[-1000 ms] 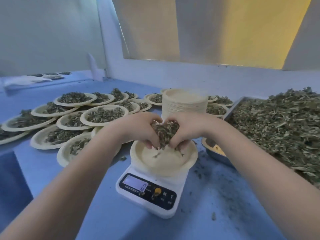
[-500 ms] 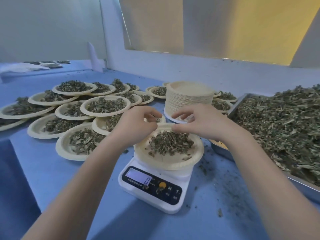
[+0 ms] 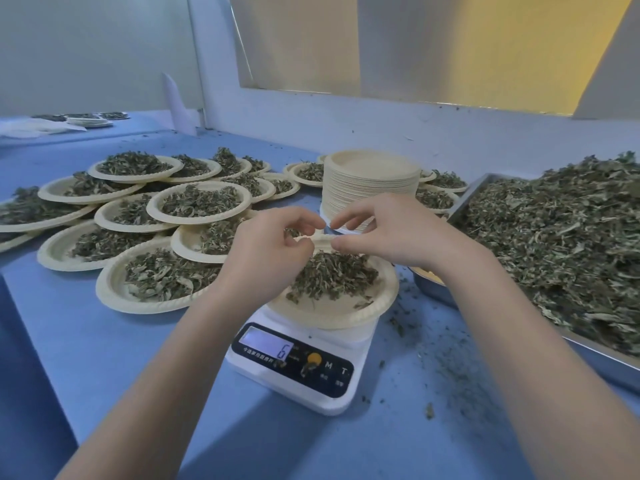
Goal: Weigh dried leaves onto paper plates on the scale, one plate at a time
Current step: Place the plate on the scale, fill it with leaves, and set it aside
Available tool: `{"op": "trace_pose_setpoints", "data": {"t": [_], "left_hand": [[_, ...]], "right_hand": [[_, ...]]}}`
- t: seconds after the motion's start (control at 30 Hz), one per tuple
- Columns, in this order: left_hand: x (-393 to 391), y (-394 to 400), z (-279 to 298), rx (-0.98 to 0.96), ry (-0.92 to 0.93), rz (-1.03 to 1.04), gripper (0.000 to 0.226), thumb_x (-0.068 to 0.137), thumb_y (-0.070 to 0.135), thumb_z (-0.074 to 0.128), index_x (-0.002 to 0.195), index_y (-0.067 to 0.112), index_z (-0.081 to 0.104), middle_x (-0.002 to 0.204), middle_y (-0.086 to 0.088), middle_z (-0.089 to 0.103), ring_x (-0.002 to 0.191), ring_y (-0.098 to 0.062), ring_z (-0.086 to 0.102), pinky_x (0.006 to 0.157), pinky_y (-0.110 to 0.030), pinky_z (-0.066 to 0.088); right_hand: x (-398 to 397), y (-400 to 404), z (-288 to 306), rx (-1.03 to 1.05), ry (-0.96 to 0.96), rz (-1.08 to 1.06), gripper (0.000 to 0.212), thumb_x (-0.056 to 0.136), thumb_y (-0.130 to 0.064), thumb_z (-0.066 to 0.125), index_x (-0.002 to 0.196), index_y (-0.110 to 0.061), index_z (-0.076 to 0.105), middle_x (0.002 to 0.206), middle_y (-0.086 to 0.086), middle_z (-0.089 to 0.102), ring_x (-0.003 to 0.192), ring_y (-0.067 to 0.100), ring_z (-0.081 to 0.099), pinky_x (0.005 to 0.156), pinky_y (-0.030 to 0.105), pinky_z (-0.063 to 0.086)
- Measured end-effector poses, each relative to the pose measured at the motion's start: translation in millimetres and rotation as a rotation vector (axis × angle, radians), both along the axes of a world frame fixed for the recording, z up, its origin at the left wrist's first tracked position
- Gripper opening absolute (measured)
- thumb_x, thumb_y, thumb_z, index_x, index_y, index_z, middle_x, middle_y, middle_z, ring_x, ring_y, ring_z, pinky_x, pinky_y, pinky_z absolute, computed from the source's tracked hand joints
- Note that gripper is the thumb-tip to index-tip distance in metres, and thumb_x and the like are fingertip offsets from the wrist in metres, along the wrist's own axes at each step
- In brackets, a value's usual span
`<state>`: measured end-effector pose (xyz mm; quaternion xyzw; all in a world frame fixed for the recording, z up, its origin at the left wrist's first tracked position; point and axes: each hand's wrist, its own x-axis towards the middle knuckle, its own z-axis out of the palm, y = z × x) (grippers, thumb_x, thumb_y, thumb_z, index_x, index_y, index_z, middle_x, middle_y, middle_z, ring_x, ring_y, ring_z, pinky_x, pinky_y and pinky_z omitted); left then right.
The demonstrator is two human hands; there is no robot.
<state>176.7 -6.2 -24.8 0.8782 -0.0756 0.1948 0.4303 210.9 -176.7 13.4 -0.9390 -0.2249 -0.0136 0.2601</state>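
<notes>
Mid-frame, we were portioning: left hand (image 3: 273,251) and right hand (image 3: 391,233), fingers loosely curled, empty, over the heaped plate (image 3: 332,306); next, check the scale (image 3: 298,365).

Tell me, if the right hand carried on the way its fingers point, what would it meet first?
The right hand points leftward, so probably the fingertips of the left hand, almost touching it above the plate on the scale; depth is unclear.

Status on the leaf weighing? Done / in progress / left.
Done: many filled plates sit left of the scale. In progress: the plate on the scale holds leaves, display shows 6; both hands, left and right, hover over it. Left: a tall stack of empty plates and a full tray of leaves.
</notes>
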Motion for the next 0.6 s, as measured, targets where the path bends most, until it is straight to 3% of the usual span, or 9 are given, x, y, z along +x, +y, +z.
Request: {"op": "trace_pose_setpoints", "data": {"t": [0.17, 0.27, 0.37, 0.43, 0.5, 0.6], "left_hand": [[-4.8, -18.3, 4.9, -0.002, -0.048, -0.009, 0.030, 0.082, 0.005, 0.056, 0.093, 0.030, 0.068, 0.087, 0.014, 0.062, 0.060, 0.003, 0.051, 0.056, -0.011, 0.038], [0.7, -49.0, 11.1, 0.040, -0.058, -0.023, 0.029, 0.080, 0.002, 0.053, 0.089, 0.027, 0.064, 0.088, 0.013, 0.064, 0.066, 0.001, 0.052, 0.058, -0.006, 0.039], [9.3, -93.5, 15.0, 0.109, -0.047, -0.094, 0.025, 0.079, 0.002, 0.054, 0.097, 0.018, 0.062, 0.094, 0.007, 0.063, 0.075, -0.009, 0.052, 0.062, -0.008, 0.037], [15.1, -127.7, 14.6, 0.147, -0.004, -0.190, 0.027, 0.080, 0.003, 0.055, 0.105, 0.013, 0.059, 0.099, 0.001, 0.063, 0.083, -0.017, 0.055, 0.072, -0.015, 0.040], [20.5, -160.8, 12.4, 0.233, 0.089, -0.267, 0.031, 0.082, 0.003, 0.054, 0.113, 0.008, 0.055, 0.106, -0.008, 0.063, 0.097, -0.026, 0.057, 0.086, -0.035, 0.045], [30.0, -196.6, 6.9, 0.424, 0.209, -0.344, 0.036, 0.086, 0.005, 0.052, 0.121, 0.007, 0.048, 0.114, -0.013, 0.060, 0.108, -0.028, 0.054, 0.084, -0.035, 0.046]], "right_hand": [[-3.3, -4.4, 5.0, 0.004, 0.018, 0.027, 0.033, 0.081, -0.042, 0.069, 0.113, -0.036, 0.066, 0.107, -0.010, 0.063, 0.094, 0.005, 0.061, 0.070, 0.012, 0.042], [-6.5, -23.4, 8.4, 0.008, 0.020, 0.012, 0.030, 0.081, -0.036, 0.070, 0.111, -0.033, 0.067, 0.103, -0.009, 0.064, 0.083, 0.005, 0.060, 0.056, 0.008, 0.043], [-9.7, -60.6, 9.7, -0.032, -0.002, -0.055, 0.022, 0.082, -0.028, 0.067, 0.104, -0.030, 0.068, 0.098, -0.007, 0.067, 0.072, 0.009, 0.061, 0.068, 0.022, 0.052], [-8.6, -91.2, 8.9, -0.100, -0.037, -0.124, 0.014, 0.080, -0.032, 0.062, 0.092, -0.028, 0.067, 0.092, -0.005, 0.070, 0.075, 0.009, 0.062, 0.067, 0.021, 0.047], [-2.3, -120.1, 3.8, -0.212, -0.018, -0.208, 0.016, 0.079, -0.037, 0.056, 0.087, -0.027, 0.064, 0.089, -0.003, 0.068, 0.072, 0.011, 0.058, 0.059, 0.019, 0.043], [18.4, -155.3, -16.5, -0.483, 0.068, -0.290, 0.025, 0.088, -0.023, 0.055, 0.111, -0.025, 0.063, 0.097, 0.003, 0.064, 0.083, 0.018, 0.057, 0.066, 0.023, 0.044]]}}
